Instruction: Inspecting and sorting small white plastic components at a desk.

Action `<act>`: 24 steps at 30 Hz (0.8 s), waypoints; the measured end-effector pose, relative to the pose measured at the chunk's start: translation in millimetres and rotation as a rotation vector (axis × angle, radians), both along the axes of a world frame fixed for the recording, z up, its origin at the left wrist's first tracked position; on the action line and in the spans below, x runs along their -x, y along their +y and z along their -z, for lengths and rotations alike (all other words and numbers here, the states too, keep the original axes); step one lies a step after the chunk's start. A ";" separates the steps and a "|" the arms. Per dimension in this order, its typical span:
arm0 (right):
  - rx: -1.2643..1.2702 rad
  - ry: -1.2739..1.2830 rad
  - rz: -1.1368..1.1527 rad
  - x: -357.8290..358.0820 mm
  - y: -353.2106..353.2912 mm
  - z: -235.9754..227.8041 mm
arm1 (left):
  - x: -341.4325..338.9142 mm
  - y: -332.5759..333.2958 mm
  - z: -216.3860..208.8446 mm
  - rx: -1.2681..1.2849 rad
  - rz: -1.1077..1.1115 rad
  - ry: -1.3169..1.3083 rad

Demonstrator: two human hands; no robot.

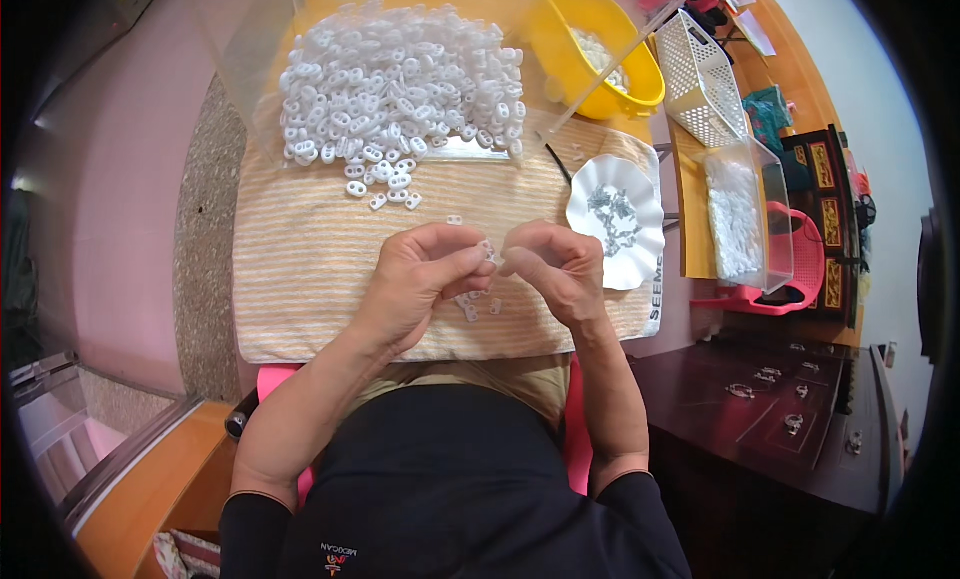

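My left hand (420, 279) is closed, pinching a small white plastic piece with two holes (489, 250) between thumb and forefinger. Close beside it on the right, my right hand (560, 269) has its thumb and fingertips pressed together; whatever they hold is too small to make out. Under the hands, a few loose white pieces (472, 313) lie on the striped cloth (300, 279). A large heap of the same two-holed pieces (400, 89) fills the far side. To the right of my right hand, a white wavy-rimmed plate (632, 269) carries small grey parts (613, 217).
A yellow tub (630, 91) with whitish pieces stands at the back right, near a white perforated basket (700, 79). Further right are a clear box (770, 219) of white pieces and a pink chair (805, 249). A thin black stick (558, 163) lies by the plate.
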State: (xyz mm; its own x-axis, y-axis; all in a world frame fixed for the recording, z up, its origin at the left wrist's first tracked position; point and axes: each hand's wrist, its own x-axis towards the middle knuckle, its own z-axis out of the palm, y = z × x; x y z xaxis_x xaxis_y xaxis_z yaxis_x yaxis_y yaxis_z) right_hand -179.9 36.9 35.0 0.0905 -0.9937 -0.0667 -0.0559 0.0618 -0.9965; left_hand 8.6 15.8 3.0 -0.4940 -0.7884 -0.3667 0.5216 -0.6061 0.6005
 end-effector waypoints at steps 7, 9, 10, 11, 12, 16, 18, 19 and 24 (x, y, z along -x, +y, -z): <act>0.035 0.079 0.025 -5.4 2.1 6.7 | 0.7 0.1 -0.4 0.008 -0.006 0.012; 0.063 0.102 0.024 -5.7 2.0 8.4 | 1.3 0.5 1.2 0.002 -0.005 0.011; 0.073 0.097 0.023 -6.0 1.9 9.4 | 1.5 0.8 1.7 -0.004 -0.004 0.011; 0.083 0.092 0.021 -6.2 1.9 10.2 | 1.7 1.1 1.8 -0.005 -0.005 0.010; 0.082 0.091 0.022 -6.3 1.9 10.8 | 2.1 1.3 1.8 -0.004 -0.005 0.010; 0.078 0.077 0.031 -7.5 2.5 12.4 | 2.1 1.2 2.3 -0.001 -0.004 0.014; 0.076 0.069 0.033 -7.9 2.5 13.3 | 1.5 0.9 4.4 -0.003 -0.002 0.023; 0.082 0.070 0.033 -7.9 2.5 14.1 | 1.3 0.8 5.1 -0.004 0.000 0.033; 0.099 0.138 0.026 -7.1 2.7 15.6 | 1.6 1.3 5.5 -0.006 -0.010 0.032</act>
State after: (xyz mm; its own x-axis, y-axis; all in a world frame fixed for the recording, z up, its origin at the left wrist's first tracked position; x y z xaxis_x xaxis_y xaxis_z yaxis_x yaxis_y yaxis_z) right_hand -172.8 39.7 19.4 0.0611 -0.9979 0.0214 -0.1922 -0.0329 -0.9808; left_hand 7.0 17.1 -2.4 -0.4978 -0.7912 -0.3553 0.5464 -0.6042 0.5800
